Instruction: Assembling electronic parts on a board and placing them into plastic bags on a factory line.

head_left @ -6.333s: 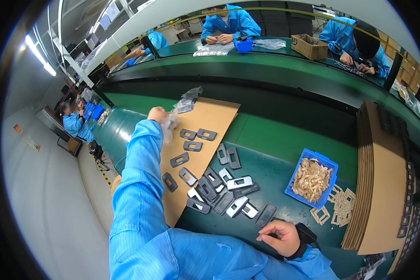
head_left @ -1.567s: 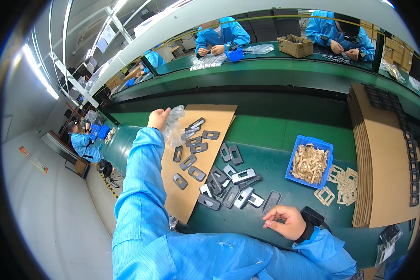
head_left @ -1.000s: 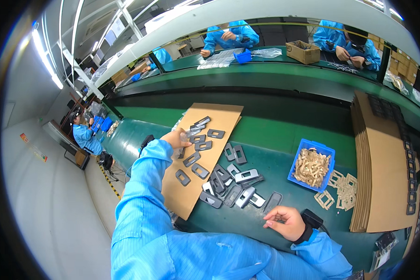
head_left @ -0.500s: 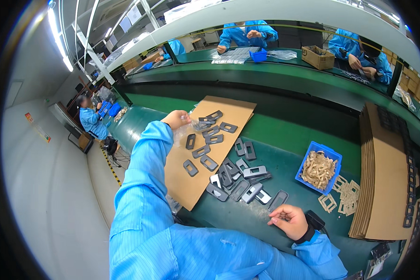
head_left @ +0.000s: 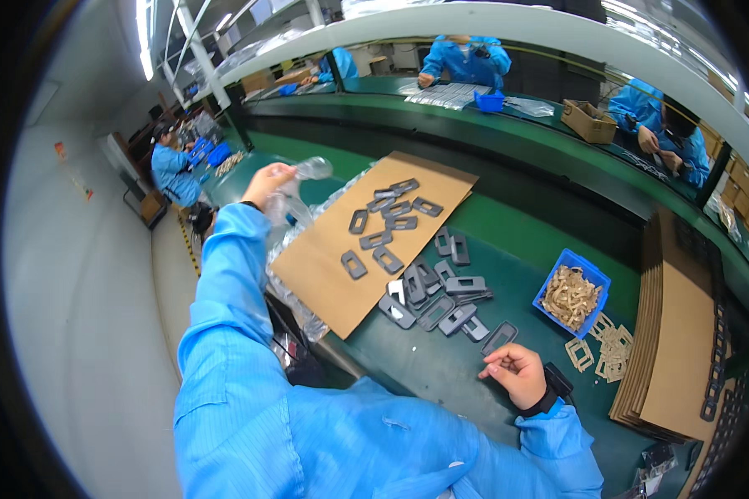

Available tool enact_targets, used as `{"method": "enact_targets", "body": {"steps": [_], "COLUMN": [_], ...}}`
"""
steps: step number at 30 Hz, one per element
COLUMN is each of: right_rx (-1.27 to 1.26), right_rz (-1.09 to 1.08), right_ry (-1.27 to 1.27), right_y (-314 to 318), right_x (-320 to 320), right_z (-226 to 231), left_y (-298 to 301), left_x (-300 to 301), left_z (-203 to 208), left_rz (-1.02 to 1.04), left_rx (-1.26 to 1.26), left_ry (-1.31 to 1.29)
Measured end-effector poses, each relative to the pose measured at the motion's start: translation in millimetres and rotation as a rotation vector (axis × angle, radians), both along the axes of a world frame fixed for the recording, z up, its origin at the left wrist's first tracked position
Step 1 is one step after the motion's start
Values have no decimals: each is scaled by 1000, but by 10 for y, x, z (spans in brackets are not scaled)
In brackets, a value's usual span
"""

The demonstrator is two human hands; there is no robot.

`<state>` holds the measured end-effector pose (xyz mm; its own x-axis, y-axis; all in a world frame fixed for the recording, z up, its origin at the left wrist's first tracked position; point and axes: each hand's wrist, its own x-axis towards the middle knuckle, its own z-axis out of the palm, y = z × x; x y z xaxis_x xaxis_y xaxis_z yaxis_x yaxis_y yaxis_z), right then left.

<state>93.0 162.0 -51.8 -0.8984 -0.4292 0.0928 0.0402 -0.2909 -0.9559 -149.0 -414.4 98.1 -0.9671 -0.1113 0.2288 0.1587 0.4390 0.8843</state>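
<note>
Over the far left side of the bench, my left hand point(head_left: 270, 185) is closed on a crumpled clear plastic bag point(head_left: 295, 198). My right hand point(head_left: 518, 374) is near the front, thumb and fingers drawn together; whatever they may pinch is too small to tell. Just beyond its fingertips lies a grey rectangular frame point(head_left: 500, 337). Several dark frames point(head_left: 376, 240) are scattered over a brown cardboard sheet point(head_left: 334, 288). Beside the sheet, more grey housings point(head_left: 435, 311) are heaped on the green bench point(head_left: 441, 366).
A blue bin point(head_left: 595, 309) holds tan cut-out pieces, with more tan frames point(head_left: 614, 353) beside it. Stacked cardboard sheets point(head_left: 641, 349) stand at the right. More clear plastic point(head_left: 301, 308) lies along the sheet's left edge. Co-workers in blue sit across a rail and at far left.
My left hand has drawn leftward off the cardboard, carrying the plastic bag. My right hand stays by the grey frame. The whole view has shifted slightly.
</note>
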Motion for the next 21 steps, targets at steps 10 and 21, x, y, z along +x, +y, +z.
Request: {"method": "enact_targets", "body": {"steps": [10,21], "right_rx": [92,93], "right_rz": [-95,-103], "right_ry": [86,128], "right_y": [-8,-62], "right_x": [-12,-64], "right_z": [30,-31], "left_y": [-1771,-2691], "left_x": [2965,4224], "left_z": [-2334,-3770], "left_rz": [827,888], "left_rx": [795,171], "left_ry": [89,-528]}}
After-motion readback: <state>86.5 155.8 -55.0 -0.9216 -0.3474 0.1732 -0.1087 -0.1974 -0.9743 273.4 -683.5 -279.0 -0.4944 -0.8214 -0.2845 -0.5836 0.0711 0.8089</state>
